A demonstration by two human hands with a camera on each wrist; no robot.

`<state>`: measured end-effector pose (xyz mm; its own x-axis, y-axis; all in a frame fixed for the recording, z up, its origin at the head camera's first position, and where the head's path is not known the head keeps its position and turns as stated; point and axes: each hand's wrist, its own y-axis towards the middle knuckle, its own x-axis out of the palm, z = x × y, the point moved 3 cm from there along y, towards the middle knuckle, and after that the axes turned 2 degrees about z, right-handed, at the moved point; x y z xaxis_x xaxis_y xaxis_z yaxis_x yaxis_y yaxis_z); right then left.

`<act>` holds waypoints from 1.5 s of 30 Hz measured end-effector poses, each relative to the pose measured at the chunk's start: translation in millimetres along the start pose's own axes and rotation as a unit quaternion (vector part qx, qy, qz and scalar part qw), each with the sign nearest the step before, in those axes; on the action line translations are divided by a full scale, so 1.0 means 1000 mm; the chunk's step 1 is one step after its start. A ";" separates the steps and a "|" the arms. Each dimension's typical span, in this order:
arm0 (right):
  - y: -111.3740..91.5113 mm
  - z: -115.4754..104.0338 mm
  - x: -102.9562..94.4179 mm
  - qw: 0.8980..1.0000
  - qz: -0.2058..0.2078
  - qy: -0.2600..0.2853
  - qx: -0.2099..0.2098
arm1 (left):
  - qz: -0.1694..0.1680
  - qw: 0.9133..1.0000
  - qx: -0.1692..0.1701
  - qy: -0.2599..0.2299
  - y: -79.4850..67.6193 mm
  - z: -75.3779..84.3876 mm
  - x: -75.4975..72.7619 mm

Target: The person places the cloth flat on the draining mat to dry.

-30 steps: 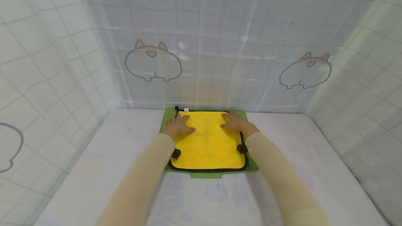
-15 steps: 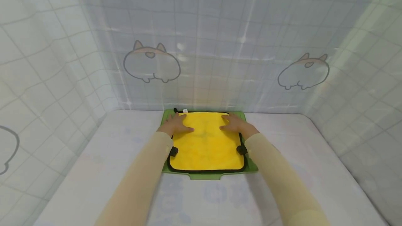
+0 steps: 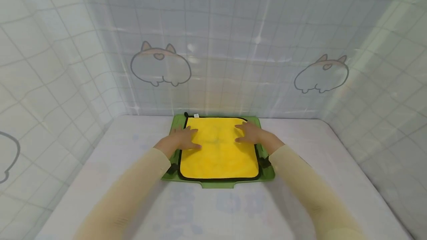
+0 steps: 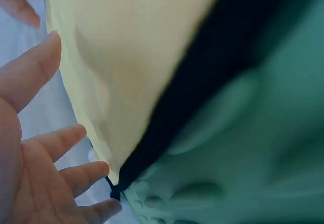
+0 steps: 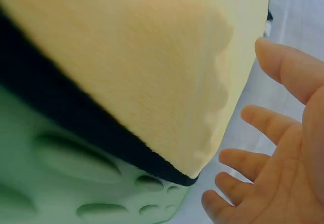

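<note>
A yellow cloth [image 3: 218, 160] with black edging lies flat on a green plastic board [image 3: 218, 185]. A small black loop [image 3: 186, 114] and a white tag [image 3: 196, 115] show at its far left corner. My left hand [image 3: 178, 140] is spread over the cloth's left edge, fingers apart. Over the right edge my right hand [image 3: 253, 134] is spread the same way. Both wrist views show the fingers straight to slightly bent, holding nothing. Finger shadows fall on the cloth in the right wrist view; whether any fingertip touches it I cannot tell.
Oval bumps or hollows dot the board [image 5: 45, 183] beyond the black edging. It stands on a pale printed table cover [image 3: 217, 217]. Grid-patterned sheeting [image 3: 223, 47] walls the back and both sides, close behind the board's far edge.
My left hand has shifted left and a little toward me, uncovering the cloth's far left corner. My right hand has moved slightly to the right. The cloth lies as before.
</note>
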<state>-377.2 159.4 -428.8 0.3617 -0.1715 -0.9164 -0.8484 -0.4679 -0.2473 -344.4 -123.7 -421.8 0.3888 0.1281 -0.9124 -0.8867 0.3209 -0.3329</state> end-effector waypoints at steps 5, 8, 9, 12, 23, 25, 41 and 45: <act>-0.018 -0.011 0.007 0.999 -0.016 -0.009 -0.027 | -0.002 1.000 0.023 0.010 -0.019 0.003 0.009; -0.027 -0.015 0.010 0.999 -0.015 -0.010 -0.030 | 0.011 0.999 0.035 0.016 -0.028 0.005 0.013; -0.030 -0.016 0.011 0.999 -0.014 -0.008 -0.031 | 0.015 0.999 0.038 0.017 -0.031 0.006 0.014; -0.040 -0.018 0.014 0.999 -0.008 0.000 -0.039 | 0.024 0.998 0.046 0.018 -0.039 0.006 0.018; -0.072 -0.010 0.029 0.997 -0.040 0.004 -0.071 | 0.009 0.998 0.059 0.035 -0.055 0.000 0.032; -0.075 -0.008 0.030 0.996 -0.044 0.001 -0.073 | 0.009 0.998 0.061 0.033 -0.056 -0.003 0.034; -0.096 0.009 0.032 0.997 -0.026 0.049 -0.049 | 0.023 0.998 0.054 0.014 -0.074 -0.023 0.038; -0.100 0.012 0.035 0.998 -0.017 0.039 -0.051 | 0.028 0.998 0.054 0.000 -0.080 -0.021 0.038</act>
<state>-284.6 210.2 -439.7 0.4224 -0.2187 -0.8796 -0.7929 -0.5594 -0.2416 -264.0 -164.5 -435.1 0.3391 0.1489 -0.9289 -0.8751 0.4122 -0.2534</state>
